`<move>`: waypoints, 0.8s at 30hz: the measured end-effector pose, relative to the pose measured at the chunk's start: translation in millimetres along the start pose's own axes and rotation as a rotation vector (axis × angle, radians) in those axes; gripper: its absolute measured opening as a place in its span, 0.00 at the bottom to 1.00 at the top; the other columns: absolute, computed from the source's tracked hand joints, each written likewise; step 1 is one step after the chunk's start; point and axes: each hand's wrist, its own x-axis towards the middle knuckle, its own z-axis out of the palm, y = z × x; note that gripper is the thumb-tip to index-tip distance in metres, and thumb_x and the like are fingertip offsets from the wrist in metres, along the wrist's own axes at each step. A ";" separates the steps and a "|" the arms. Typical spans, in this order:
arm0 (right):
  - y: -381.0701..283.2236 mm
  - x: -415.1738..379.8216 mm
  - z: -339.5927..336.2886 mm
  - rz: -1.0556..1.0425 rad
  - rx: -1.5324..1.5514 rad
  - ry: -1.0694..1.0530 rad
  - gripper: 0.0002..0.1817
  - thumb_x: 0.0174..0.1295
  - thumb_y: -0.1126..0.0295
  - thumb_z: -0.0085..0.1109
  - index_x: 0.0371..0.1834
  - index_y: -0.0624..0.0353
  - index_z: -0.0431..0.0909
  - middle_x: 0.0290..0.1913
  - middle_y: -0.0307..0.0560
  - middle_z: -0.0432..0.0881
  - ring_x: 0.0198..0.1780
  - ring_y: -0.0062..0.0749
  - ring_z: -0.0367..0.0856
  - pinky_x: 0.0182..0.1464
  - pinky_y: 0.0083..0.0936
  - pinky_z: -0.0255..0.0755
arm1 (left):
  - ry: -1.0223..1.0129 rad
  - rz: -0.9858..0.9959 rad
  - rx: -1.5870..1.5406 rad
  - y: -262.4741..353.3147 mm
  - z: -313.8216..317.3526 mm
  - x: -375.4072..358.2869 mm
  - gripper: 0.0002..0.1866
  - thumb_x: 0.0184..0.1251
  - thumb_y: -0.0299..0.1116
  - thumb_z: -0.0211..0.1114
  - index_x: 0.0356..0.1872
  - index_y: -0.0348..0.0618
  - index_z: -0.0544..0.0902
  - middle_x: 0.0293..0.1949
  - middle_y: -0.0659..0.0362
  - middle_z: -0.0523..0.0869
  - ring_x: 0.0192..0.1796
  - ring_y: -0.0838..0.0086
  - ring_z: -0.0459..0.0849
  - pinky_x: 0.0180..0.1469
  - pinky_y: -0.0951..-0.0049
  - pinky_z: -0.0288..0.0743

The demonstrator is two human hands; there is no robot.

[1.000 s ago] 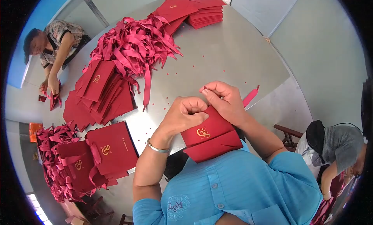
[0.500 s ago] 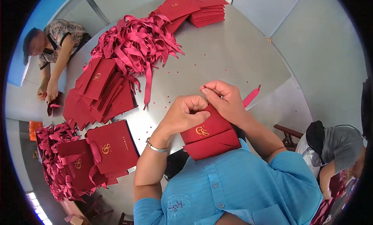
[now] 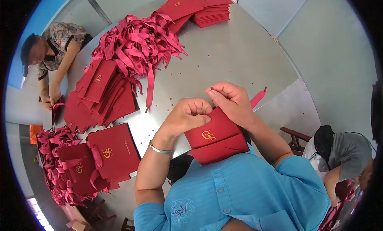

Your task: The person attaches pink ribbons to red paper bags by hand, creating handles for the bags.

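Observation:
A dark red paper gift bag [image 3: 217, 129] with a gold logo lies flat against my blue shirt. My left hand [image 3: 189, 117] is closed at the bag's upper left edge, fingers curled and thumb over the front. Above the bag's upper right corner, my right hand [image 3: 233, 101] pinches a small dark red tip between thumb and forefinger; it looks like a ribbon end. A pink-red ribbon [image 3: 258, 97] with a dark tip sticks out to the right behind that hand. Whether the two tips belong to one ribbon is hidden by the hand.
Loose ribbons [image 3: 137, 43] form a heap on the grey table [image 3: 239, 43], beside stacked red bags [image 3: 99, 91] and a further stack [image 3: 211, 11]. Bags with ribbon handles [image 3: 113, 151] stand left. Small red dots are scattered about. Co-workers sit at left [image 3: 60, 51] and right [image 3: 347, 155].
My left hand has shifted slightly left along the bag's edge. My right hand keeps its pinch. At the left, the co-worker's hands have moved slightly downward.

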 end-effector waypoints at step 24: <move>18.9 -1.6 -2.3 0.066 -0.031 -0.075 0.07 0.66 0.74 0.58 0.42 0.65 0.81 0.37 0.41 0.85 0.38 0.16 0.80 0.41 0.16 0.75 | -0.056 -0.106 0.076 -8.4 -10.9 3.3 0.11 0.56 0.25 0.72 0.40 0.34 0.84 0.35 0.61 0.88 0.36 0.82 0.83 0.45 0.83 0.74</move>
